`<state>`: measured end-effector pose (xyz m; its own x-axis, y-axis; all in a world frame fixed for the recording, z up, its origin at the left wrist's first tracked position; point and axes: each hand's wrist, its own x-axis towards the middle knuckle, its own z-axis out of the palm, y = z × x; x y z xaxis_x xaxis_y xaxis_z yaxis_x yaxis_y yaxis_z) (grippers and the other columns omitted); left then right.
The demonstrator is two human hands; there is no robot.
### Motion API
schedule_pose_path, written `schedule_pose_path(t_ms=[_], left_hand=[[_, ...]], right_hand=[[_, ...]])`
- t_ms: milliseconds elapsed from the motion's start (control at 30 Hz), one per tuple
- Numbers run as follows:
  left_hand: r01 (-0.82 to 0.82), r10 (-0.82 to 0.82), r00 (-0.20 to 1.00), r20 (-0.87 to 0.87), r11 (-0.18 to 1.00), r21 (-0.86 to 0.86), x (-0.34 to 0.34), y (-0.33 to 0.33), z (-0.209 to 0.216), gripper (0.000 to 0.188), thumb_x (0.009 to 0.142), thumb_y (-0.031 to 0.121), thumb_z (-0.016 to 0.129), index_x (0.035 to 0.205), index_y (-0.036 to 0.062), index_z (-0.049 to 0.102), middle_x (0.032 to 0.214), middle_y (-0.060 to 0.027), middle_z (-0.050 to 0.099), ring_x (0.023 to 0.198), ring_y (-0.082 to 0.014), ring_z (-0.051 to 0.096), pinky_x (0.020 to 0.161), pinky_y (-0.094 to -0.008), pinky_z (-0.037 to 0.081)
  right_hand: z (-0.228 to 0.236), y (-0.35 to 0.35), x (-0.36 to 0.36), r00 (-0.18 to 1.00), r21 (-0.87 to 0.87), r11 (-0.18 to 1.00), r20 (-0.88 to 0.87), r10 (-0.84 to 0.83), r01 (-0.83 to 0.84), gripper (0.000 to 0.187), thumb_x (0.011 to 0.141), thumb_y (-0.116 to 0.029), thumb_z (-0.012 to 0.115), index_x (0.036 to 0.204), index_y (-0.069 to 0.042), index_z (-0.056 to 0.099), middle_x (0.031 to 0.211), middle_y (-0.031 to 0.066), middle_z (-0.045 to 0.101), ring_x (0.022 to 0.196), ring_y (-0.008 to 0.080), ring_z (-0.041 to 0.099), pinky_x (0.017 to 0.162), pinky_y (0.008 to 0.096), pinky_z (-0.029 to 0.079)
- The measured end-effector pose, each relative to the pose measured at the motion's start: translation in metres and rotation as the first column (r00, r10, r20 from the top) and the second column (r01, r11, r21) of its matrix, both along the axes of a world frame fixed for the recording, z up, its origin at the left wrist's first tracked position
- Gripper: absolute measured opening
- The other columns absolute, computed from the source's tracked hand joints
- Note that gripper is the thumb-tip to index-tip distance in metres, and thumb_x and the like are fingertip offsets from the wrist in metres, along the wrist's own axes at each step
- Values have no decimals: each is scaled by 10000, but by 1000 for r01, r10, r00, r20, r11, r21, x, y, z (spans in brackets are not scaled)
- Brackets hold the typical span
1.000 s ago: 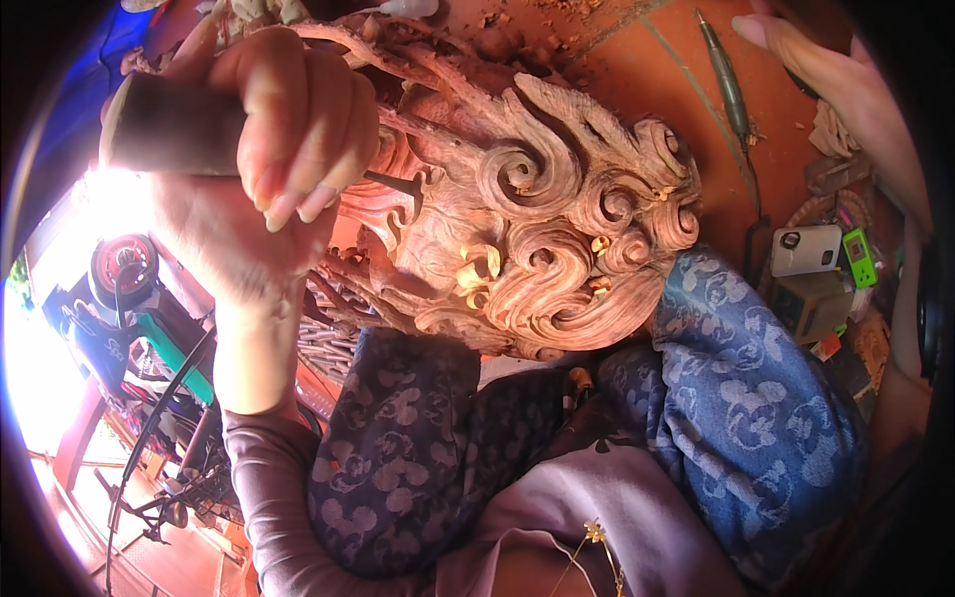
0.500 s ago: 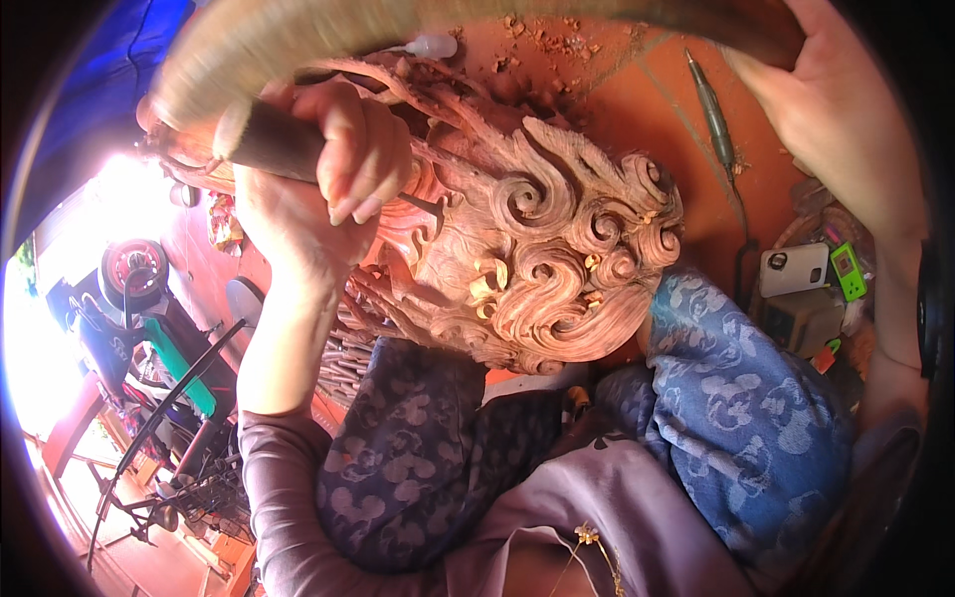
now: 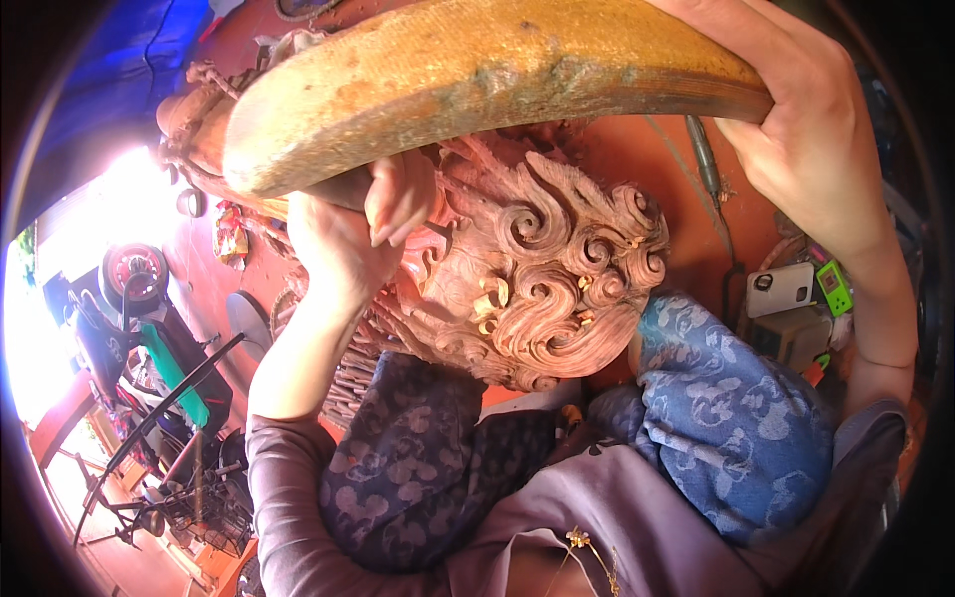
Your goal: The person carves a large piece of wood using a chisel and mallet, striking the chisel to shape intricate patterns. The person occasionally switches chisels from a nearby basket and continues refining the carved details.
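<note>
A large reddish wooden carving (image 3: 537, 269) with deep scrolled curls lies in front of my knees, a few pale shavings caught in its grooves. My left hand (image 3: 348, 234) is wrapped round the dark handle of a chisel (image 3: 343, 189) over the carving's left part; its blade is mostly hidden. My right hand (image 3: 811, 109), at the upper right, grips one end of a thick, curved wooden mallet (image 3: 497, 75). The mallet stretches across the top of the view, and its worn, dented far end covers part of the chisel handle and my left fingers.
Right of the carving, a pen-shaped power tool (image 3: 704, 159) with a cord lies on the orange tiled floor. Near my right knee are a white phone (image 3: 781, 290) and a green device (image 3: 834, 288). A red packet (image 3: 231, 239) and a parked two-wheeler (image 3: 159, 368) are at left.
The mallet has come lower in the view and now overlaps the chisel handle. My right hand has come down with it. My left hand keeps its hold on the chisel.
</note>
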<state>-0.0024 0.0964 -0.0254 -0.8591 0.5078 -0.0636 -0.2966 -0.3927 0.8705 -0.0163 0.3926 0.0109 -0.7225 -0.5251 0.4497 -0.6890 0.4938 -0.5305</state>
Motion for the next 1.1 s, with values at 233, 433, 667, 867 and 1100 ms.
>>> schedule_pose_path(t_ms=[233,433,667,867,1100], left_hand=[[-83,84,996,27,996,-37,12,-1,-6,669,956,596,238,552,84,385,453,-1,335,382,-140,268,407,-264,240],[-202,202,979,-4,977,-65,27,-4,-3,588,988,498,292,539,132,389,426,37,312,373,-103,253,411,-252,257],[-277,273,960,-65,960,-50,40,-6,-5,602,979,516,312,507,147,362,432,46,328,376,-104,271,421,-244,255],[55,-61,998,16,962,268,28,-2,60,558,1038,275,240,532,148,438,443,23,408,349,-82,377,353,-204,265],[-74,74,996,47,997,19,10,-11,30,566,1031,275,182,513,149,371,432,-1,330,412,-127,295,476,-274,280]], right_hand=[[20,-16,2,997,158,985,-45,-64,70,637,685,44,695,1294,-46,527,1000,144,684,786,246,700,697,300,580],[24,-19,7,997,214,977,-80,3,14,602,710,47,687,1285,-40,530,1100,172,656,882,263,702,754,323,581],[30,-24,11,1000,180,984,3,-3,2,537,730,70,626,1247,-75,594,1130,141,646,1095,291,616,910,368,482],[9,-9,8,992,15,1000,127,-3,1,515,723,64,616,1216,-80,615,1153,132,647,1058,303,630,900,356,505],[7,8,2,990,149,989,142,-8,-13,624,672,80,655,1266,-91,576,1100,150,662,926,278,681,784,323,560]])
